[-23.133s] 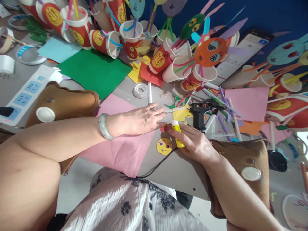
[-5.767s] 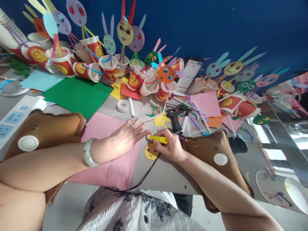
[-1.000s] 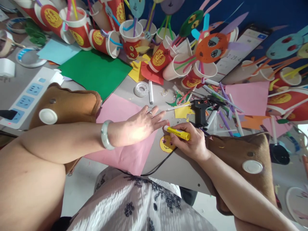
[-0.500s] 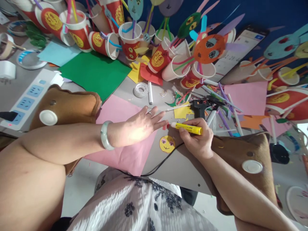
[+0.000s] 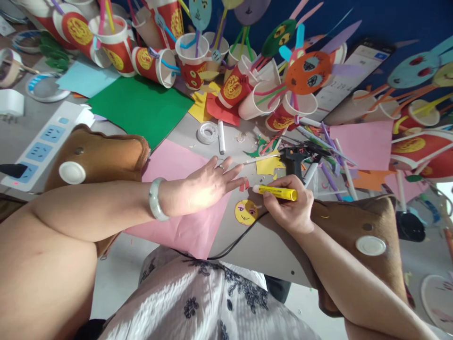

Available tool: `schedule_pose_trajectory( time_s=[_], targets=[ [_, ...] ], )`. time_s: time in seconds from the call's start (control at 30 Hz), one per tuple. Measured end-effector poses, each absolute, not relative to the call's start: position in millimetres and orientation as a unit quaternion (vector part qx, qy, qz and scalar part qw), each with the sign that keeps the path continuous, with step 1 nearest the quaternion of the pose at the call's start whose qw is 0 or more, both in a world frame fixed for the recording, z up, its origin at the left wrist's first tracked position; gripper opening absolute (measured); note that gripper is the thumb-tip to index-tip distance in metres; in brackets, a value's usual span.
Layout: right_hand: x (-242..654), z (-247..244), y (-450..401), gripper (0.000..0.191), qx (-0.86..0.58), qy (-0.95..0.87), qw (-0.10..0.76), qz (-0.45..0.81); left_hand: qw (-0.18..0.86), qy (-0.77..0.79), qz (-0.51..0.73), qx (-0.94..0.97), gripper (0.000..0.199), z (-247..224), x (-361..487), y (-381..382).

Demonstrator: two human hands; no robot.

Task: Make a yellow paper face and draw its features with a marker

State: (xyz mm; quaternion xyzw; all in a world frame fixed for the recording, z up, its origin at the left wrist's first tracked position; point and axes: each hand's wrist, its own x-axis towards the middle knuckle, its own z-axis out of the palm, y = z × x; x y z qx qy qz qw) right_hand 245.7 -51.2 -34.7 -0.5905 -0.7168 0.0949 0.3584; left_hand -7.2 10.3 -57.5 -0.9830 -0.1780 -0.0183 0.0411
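Note:
In the head view my right hand (image 5: 292, 203) grips a yellow pen-like stick (image 5: 278, 192), its pale tip pointing left. Just left of that tip lies a small red paper piece (image 5: 244, 185), beside the fingertips of my left hand (image 5: 208, 185). That hand is spread flat, palm down, over the edge of a pink sheet (image 5: 184, 226), with nothing gripped. Below the stick, on the grey table, rests a yellow paper circle (image 5: 246, 212) with a drawn smiling face. A black cord (image 5: 233, 244) curves beside it.
Decorated paper cups (image 5: 231, 89) line the back. A black glue gun (image 5: 293, 160) lies behind my right hand among straws and scraps. Brown cushions (image 5: 109, 153) flank the work area. A green sheet (image 5: 141, 111) and power strip (image 5: 40, 148) are at the left.
My right hand and the yellow stick have shifted very slightly; the stick's tip is a little farther from the red piece. My left hand stays in place.

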Motion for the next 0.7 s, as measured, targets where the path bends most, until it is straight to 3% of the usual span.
schedule_pose_trajectory(
  time_s=[0.7],
  targets=[
    [243.8, -35.7, -50.8, 0.006, -0.585, -0.723, 0.359, 0.083, 0.076, -0.197, -0.033, -0.977, 0.069, -59.9, -2.6, 8.5]
  ],
)
